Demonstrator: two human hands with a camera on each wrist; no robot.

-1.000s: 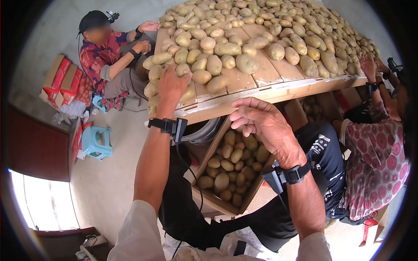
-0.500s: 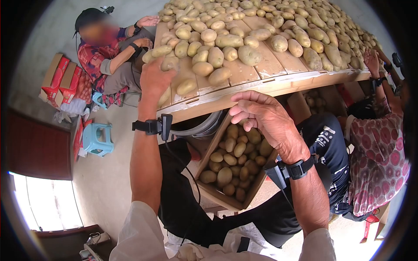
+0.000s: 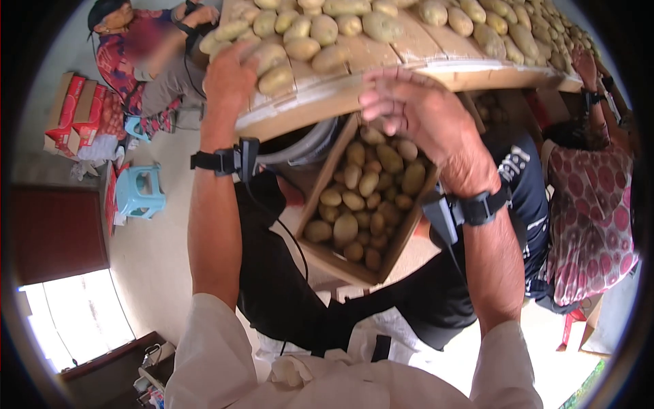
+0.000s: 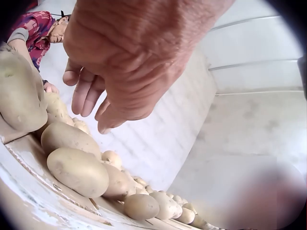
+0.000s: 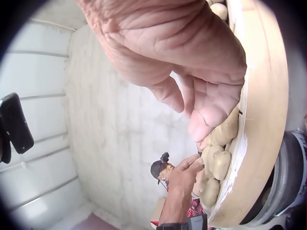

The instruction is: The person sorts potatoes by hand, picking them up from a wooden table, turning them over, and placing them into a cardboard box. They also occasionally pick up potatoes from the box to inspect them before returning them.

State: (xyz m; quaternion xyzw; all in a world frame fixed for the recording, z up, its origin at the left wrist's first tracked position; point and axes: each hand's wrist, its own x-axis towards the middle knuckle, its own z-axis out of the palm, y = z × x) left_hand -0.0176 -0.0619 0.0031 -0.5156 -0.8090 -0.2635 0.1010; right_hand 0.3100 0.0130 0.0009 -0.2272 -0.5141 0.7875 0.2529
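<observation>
My left hand (image 3: 230, 78) is at the left end of the wooden table (image 3: 327, 101), beside pale potatoes (image 3: 276, 80). In the left wrist view that hand (image 4: 129, 62) hangs over a row of potatoes (image 4: 77, 172), fingers loosely bent, nothing visible in them. My right hand (image 3: 429, 112) hovers in front of the table's edge, above a box (image 3: 319, 189) of potatoes (image 3: 368, 183). Its fingers are loosely bent and hold nothing, as the right wrist view of the hand (image 5: 177, 57) also shows.
A person (image 3: 122, 68) sits beyond the table's left end, and another in a patterned top (image 3: 589, 211) sits at the right. A grey bucket (image 3: 303, 146) stands under the table. Blue stool (image 3: 139, 192) and red cartons (image 3: 67, 112) are at the left.
The head view has tipped down, so the table sits higher in it. My left hand has moved leftward along the potatoes, and fewer lie at that corner. The right hand keeps its loose pose.
</observation>
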